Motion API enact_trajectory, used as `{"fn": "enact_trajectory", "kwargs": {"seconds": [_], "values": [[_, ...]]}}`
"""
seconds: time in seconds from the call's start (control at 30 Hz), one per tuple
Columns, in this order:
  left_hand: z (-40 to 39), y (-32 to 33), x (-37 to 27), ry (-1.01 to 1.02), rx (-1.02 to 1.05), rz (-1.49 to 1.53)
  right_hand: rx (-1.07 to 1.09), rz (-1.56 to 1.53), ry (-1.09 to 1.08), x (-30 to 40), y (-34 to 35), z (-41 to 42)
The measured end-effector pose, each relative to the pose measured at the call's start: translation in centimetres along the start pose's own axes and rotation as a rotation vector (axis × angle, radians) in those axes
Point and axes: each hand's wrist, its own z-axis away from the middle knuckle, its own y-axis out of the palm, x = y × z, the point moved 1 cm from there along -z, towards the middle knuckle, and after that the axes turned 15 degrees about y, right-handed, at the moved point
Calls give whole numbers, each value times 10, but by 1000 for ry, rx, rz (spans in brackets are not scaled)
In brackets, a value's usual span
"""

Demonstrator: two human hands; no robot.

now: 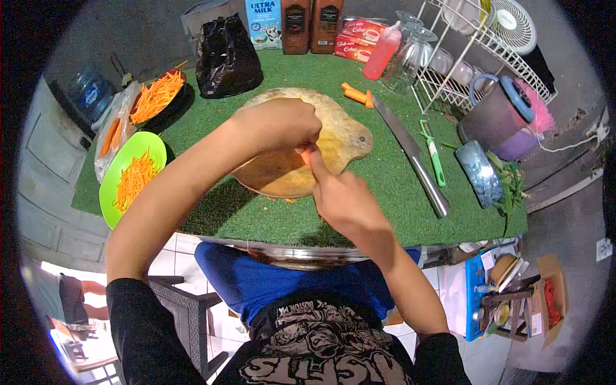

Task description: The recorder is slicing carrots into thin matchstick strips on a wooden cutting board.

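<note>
Over a round wooden chopping board (pixel 284 180) my two hands meet. Closed into a fist, my left hand (pixel 288 122) reaches across from the left, with an orange carrot piece (pixel 306 156) showing beneath its fingers. The extended index finger of my right hand (pixel 344 199) touches this piece; its other fingers look curled and the thumb is hidden. Right of the board lie a large metal-handled knife (pixel 409 149) and a green-and-white peeler (pixel 434 156). Carrot pieces (pixel 356 95) rest by the knife's tip.
Shredded carrot fills a green bowl (pixel 108 192) and a dark bowl (pixel 178 98). Beside them is a plastic bag (pixel 103 166) with whole carrots. A black bag (pixel 226 57), a red squeeze bottle (pixel 382 50), a dish rack (pixel 435 72), a jug (pixel 486 120) and a phone (pixel 479 173) edge the green mat.
</note>
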Motion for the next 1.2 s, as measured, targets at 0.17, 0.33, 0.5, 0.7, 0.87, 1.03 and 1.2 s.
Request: {"fn": "enact_trajectory", "kwargs": {"seconds": [0.17, 0.33, 0.5, 0.7, 0.87, 1.03, 1.2], "values": [[1, 13, 4, -46, -3, 2, -200, 239, -50, -21, -6, 51], [13, 16, 5, -51, -154, 136, 65, 248, 22, -24, -39, 83], [13, 18, 4, -7, -200, 161, 131, 59, 81, -28, -42, 81], [14, 18, -4, -161, -140, 218, 82, -30, 10, -41, -46, 77], [14, 11, -9, -97, -133, 210, 119, -115, -12, -52, -45, 69], [14, 12, -4, -69, -154, 215, 224, -54, 67, -44, -51, 64], [11, 7, -8, -15, -198, 177, 268, -93, 75, -43, -54, 61]]}}
